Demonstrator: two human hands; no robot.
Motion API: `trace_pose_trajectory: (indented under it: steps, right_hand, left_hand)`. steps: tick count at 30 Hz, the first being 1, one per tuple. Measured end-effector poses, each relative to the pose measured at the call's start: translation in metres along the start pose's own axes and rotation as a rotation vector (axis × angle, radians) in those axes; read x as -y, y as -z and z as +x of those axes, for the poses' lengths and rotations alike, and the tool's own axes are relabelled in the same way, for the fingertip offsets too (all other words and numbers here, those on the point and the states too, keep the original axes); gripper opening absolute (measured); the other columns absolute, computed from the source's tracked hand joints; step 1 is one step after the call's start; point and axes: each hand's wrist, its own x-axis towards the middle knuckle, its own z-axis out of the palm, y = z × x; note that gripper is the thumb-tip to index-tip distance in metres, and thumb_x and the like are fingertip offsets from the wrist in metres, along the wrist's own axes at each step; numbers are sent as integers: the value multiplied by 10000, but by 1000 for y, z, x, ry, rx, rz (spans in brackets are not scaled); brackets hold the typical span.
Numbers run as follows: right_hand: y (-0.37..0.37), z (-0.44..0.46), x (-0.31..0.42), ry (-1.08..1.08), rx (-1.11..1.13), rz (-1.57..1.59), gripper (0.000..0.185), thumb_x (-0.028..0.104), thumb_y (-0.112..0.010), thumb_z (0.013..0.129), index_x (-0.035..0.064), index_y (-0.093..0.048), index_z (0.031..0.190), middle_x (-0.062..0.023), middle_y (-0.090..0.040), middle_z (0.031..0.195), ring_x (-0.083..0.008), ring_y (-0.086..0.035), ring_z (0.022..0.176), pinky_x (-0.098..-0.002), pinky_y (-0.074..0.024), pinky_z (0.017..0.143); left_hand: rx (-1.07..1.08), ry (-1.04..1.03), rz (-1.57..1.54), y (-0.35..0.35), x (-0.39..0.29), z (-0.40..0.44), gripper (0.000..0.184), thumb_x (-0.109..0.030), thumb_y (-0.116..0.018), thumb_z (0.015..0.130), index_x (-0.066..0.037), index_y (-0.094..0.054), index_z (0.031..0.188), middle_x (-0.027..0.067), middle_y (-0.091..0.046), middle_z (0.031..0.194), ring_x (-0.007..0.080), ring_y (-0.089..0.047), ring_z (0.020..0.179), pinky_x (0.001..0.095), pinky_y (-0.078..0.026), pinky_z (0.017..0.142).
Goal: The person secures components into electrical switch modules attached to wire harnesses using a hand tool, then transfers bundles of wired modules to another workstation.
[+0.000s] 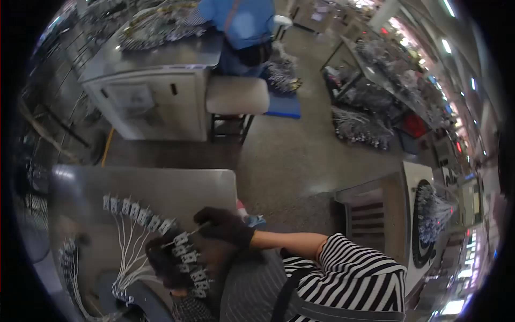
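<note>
The left gloved hand [168, 264] is at the near side of a fanned row of connectors [142, 216], the right gloved hand [224, 225] just beyond, with connectors between them. The hands are apart; whether either grips cannot be told. White wires [123, 273] gather leftward over the metal table [188, 185]. Farther off, a person in blue [241, 32] stands beside a cabinet [186, 104].

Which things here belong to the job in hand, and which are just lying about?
Seemingly in the job:
white wires
grey connectors by left hand and right hand
metal table

Apparently just about:
stool
blue mat
wire bundle at far right
</note>
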Motion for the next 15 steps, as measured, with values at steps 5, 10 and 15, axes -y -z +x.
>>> trace_pose_trajectory:
  steps: [5,10,15]
  right_hand:
    - [13,9,55,-658,163,195,245,292,-651,928,71,-678,1029,-24,-663,806,-83,-608,676,-277,-497,595]
    - [11,6,41,-593,160,215,268,329,-637,908,85,-685,1009,-17,-647,769,-99,-606,642,-282,-501,608]
    - [-10,0,-1,-30,-20,29,280,307,-634,880,63,-680,1009,-58,-667,805,-153,-630,693,-323,-511,650]
  left_hand:
    - [-24,117,60,31,38,8,474,-422,-362,1071,-2,-581,1100,120,-661,976,206,-641,865,355,-549,793]
    - [12,221,-232,79,114,61,301,-348,-509,1004,-76,-595,1101,67,-632,958,194,-611,855,373,-522,791]
    - [83,239,-248,74,107,76,302,-346,-509,1005,-76,-594,1107,67,-633,962,194,-611,857,373,-522,794]
